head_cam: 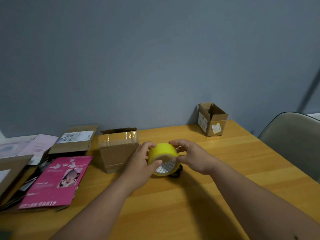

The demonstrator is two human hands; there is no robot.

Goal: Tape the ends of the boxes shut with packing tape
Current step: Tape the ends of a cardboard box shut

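Note:
A yellow roll of packing tape (162,154) is held above the wooden table (216,170) between both hands. My left hand (141,163) grips its left side, thumb across the cardboard core. My right hand (190,156) grips the right side, fingers curled over the top edge. Just left of the roll stands a brown cardboard box (117,149) with clear tape across its top and one flap raised at the back. A smaller brown box (212,119) with open top flaps stands at the far right by the wall.
Flattened cartons lie at the left: a pink printed one (55,182), a brown one with a white label (74,141), pale sheets (34,146). A grey chair (294,142) stands at the table's right edge. A dark object (178,173) sits under the roll.

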